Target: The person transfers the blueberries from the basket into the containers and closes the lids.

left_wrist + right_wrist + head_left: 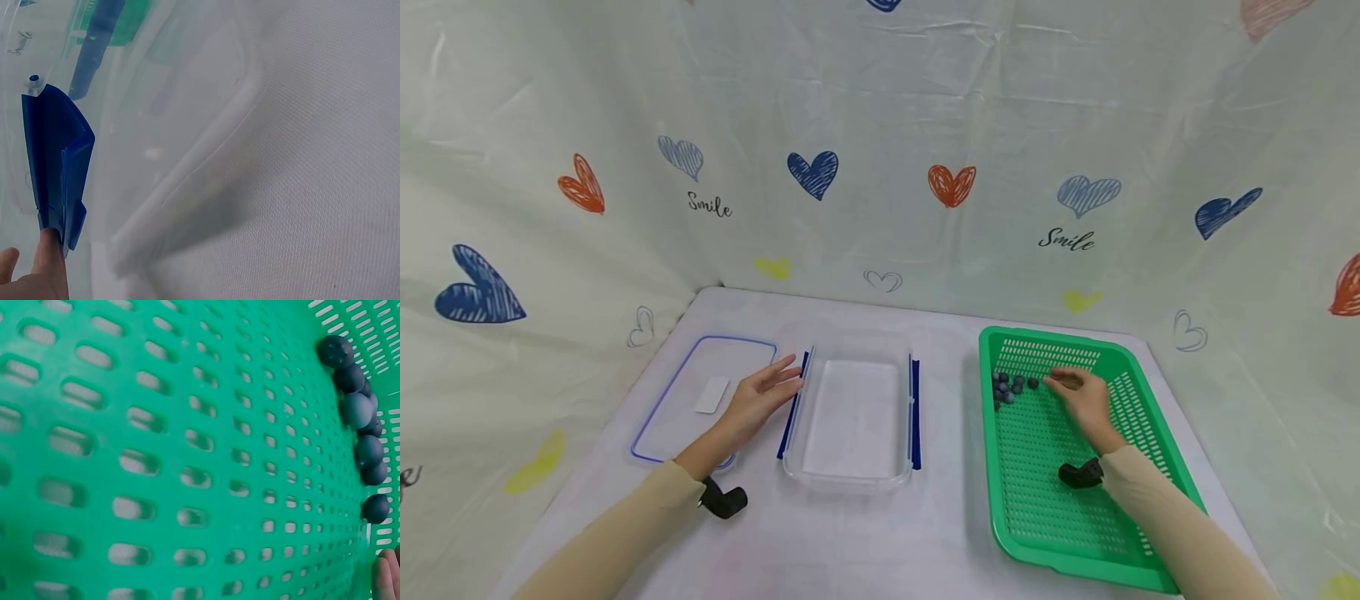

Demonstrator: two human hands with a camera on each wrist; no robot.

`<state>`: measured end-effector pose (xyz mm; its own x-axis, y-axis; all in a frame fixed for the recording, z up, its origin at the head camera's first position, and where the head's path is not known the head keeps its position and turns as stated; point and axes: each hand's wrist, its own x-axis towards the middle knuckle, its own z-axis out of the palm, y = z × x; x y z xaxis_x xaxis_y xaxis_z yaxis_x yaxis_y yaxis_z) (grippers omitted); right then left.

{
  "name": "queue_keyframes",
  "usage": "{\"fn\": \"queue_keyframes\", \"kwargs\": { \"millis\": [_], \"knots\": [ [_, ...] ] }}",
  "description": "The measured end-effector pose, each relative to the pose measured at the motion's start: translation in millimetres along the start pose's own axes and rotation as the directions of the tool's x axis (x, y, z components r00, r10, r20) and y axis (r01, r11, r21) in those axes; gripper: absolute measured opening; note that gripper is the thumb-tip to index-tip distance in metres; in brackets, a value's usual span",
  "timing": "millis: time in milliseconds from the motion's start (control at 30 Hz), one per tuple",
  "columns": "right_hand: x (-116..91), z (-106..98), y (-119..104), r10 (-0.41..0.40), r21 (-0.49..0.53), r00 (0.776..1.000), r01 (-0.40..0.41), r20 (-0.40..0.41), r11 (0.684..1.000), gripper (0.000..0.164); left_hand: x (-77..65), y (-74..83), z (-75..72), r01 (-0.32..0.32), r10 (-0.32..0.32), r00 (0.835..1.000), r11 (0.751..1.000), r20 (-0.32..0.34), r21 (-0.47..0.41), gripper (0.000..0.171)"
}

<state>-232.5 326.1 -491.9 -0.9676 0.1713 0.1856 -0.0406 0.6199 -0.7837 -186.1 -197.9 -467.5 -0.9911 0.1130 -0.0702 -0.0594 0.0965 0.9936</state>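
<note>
A clear plastic container (850, 421) with blue side latches stands mid-table. My left hand (758, 402) is at its left side, fingers extended, a fingertip touching the lowered blue latch (59, 156) in the left wrist view. At the right lies a green slotted basket (1037, 508), with several blueberries (1008, 397) bunched along its far left side. Inside the basket, my right hand (1084, 406) hovers with fingers loosely bent and pointing left, just beside the rightmost blueberry (1033, 382). Only its fingertips (384, 578) show in the right wrist view, near the end of the blueberry row.
Left of the container lies a clear lid (681, 396) with a blue seal, with a white rectangle (712, 395) on it. A white cloth covers the table (880, 550). Behind it hangs a heart-printed curtain (880, 225).
</note>
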Motion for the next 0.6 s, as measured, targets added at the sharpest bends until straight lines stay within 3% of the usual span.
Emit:
{"fn": "queue_keyframes", "kwargs": {
  "millis": [367,600],
  "knots": [
    [0,8,7,0.074,0.006,0.997,-0.074,0.017,0.997,0.036,-1.2,5.4,1.9,0.02,-0.02,1.0,0.999,0.009,0.03,0.065],
    [2,16,8,0.056,0.018,0.998,-0.056,0.007,0.998,0.035,2.5,2.2,1.8,-0.004,0.003,1.0,1.0,0.02,0.026,0.063]
  ]
}}
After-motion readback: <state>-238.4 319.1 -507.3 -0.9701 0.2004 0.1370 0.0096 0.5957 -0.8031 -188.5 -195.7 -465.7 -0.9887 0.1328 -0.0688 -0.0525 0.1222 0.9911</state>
